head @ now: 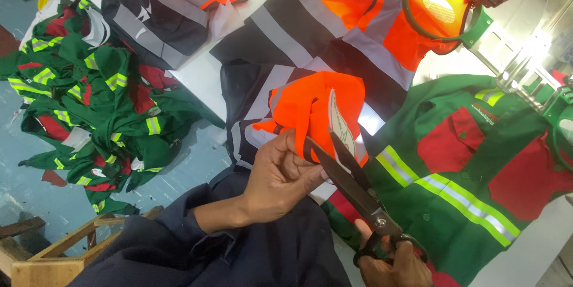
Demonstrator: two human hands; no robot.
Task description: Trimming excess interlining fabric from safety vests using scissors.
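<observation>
Orange fabric (310, 105), part of an orange and navy reflective jacket, is bunched up near the front edge of the white table (203, 78), and a pale backing patch (338, 123) stands up from its fold. The left hand (280, 176) reaches up from the lower middle, forearm in a dark sleeve, wrist bent, its fingers curled and clamped on the lower fold of that orange cloth. The right hand (391, 263) sits at the bottom edge of the view, fingers threaded through the black handles of a pair of large scissors (352, 185) and closed around them; the blades are parted and point up and to the left, their tips at the pale patch where it meets the cloth. Just right of the scissors a green and red work jacket (471, 167) with yellow and silver reflective bands lies spread over the table's right end. Towards the far right corner another orange garment is stretched in a green embroidery hoop (444, 6) under a machine head. Off the table's left edge, a heap of green and red garments (95, 102) lies on the blue floor, and a second navy and orange jacket (161, 6) rests at the far left corner.
</observation>
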